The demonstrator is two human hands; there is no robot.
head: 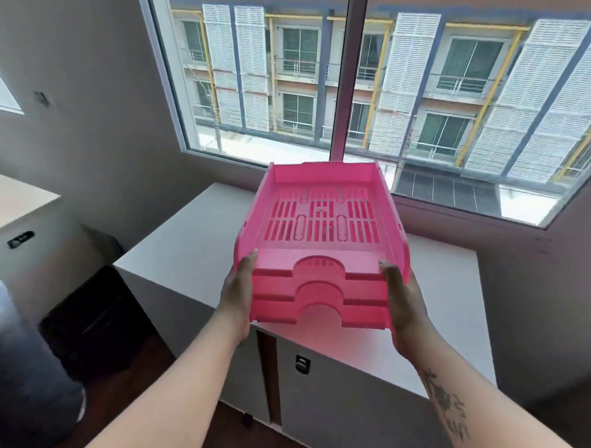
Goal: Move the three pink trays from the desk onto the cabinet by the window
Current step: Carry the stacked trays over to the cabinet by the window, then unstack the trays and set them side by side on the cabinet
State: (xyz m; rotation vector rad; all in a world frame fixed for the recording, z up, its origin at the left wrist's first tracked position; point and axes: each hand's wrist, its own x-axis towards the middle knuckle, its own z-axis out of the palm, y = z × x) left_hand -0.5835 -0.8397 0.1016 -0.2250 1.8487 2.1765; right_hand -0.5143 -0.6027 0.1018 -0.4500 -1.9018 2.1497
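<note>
Head-height view, forward and downward, close over cabinet (190, 252) beneath window (342, 89)

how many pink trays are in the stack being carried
3, nested in one stack: top, middle and bottom tray, held between the left hand and right hand above the white cabinet.

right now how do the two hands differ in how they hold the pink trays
The left hand grips the left front corner of the pink trays, while the right hand grips the right front corner. The left forearm is bare, while the right forearm carries a dark tattoo. Both hands clamp the stack from the sides with thumbs on the top tray's edge, holding it above the white cabinet.
</note>
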